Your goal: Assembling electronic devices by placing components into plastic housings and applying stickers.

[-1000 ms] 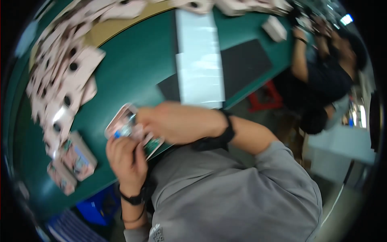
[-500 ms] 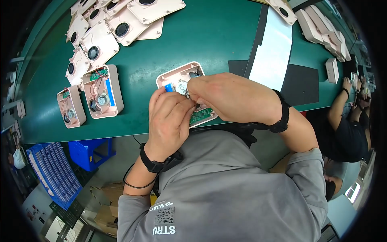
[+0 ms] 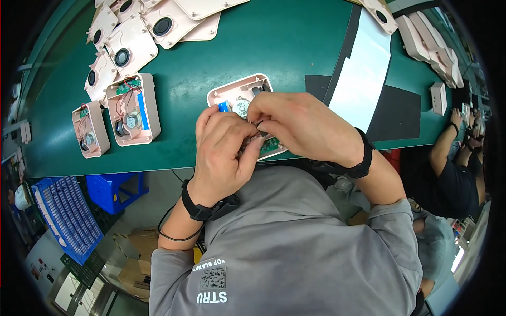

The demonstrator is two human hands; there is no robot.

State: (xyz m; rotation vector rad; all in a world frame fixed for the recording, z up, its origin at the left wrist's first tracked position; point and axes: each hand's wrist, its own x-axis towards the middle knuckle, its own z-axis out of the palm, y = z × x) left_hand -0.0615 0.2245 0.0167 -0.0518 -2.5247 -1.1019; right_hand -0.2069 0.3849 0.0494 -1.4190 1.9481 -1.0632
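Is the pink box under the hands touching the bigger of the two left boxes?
Apart: the head view shows green table between the middle box and bigger left box.

Bright, even light here, a faint sheen on the green worktop [image 3: 263,50], the white sheet [image 3: 363,73] gleaming pale; both hands [image 3: 221,150] crisp, soft shadows creasing the gray shirt [image 3: 305,247], fisheye edges bowing toward black corners.

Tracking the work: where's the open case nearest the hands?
In the head view, the open case is above centre on the green table, partly under the left hand and right hand, right of two similar cases.
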